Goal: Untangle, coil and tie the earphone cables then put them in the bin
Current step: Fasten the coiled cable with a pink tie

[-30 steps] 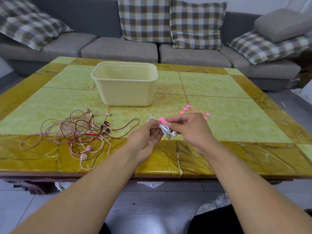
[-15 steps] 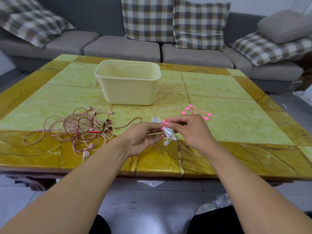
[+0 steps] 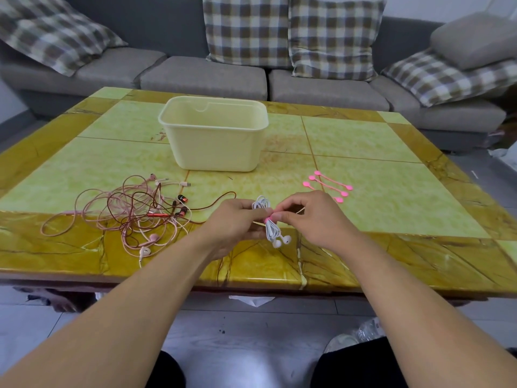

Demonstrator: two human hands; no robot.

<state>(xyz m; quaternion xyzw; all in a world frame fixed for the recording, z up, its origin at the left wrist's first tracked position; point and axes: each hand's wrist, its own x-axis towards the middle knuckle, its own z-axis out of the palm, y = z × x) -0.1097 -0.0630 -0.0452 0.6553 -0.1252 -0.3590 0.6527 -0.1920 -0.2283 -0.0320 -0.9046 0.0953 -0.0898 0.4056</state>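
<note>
A coiled white earphone bundle hangs between my hands above the table's near edge, its two earbuds dangling at the bottom. A pink tie wraps its middle. My left hand grips the coil from the left. My right hand pinches the pink tie from the right. A tangle of pink, white and dark red earphone cables lies on the table to the left. The cream plastic bin stands behind, open at the top, its inside mostly hidden.
Several loose pink ties lie on the yellow-green tiled table just beyond my right hand. A grey sofa with checked cushions runs along the far side.
Both hands have shifted slightly toward the bin with the white coil. The pink tie now sits tighter round the coil's middle and the earbuds hang lower.
</note>
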